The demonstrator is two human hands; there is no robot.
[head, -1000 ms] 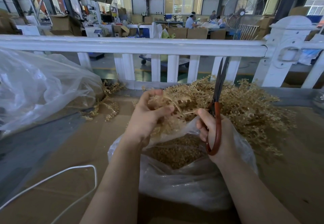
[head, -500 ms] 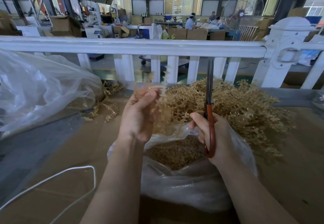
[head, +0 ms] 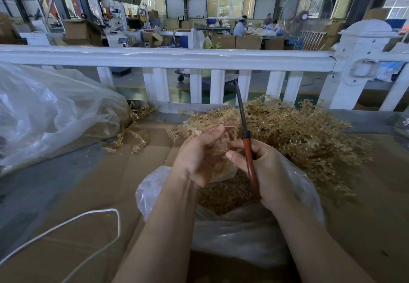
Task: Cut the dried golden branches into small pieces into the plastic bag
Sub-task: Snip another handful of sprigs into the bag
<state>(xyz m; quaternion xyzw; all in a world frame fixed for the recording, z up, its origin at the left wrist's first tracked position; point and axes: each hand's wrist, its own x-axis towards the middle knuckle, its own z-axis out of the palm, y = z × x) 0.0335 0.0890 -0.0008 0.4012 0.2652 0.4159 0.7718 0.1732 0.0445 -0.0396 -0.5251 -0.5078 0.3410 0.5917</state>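
Both hands have dropped lower and closer over the bag. Left hand pinches a blurred sprig; right hand grips the scissors, blades together, pointing to 12 o'clock. Branches are heaped at 1 o'clock of the bag, cut pieces inside. White cord at 8 o'clock.

The open clear plastic bag is set at the bench's middle. The heap of dried golden branches is piled at two o'clock from it, the large crumpled transparent bag at ten, the white cord at eight, the white railing behind.
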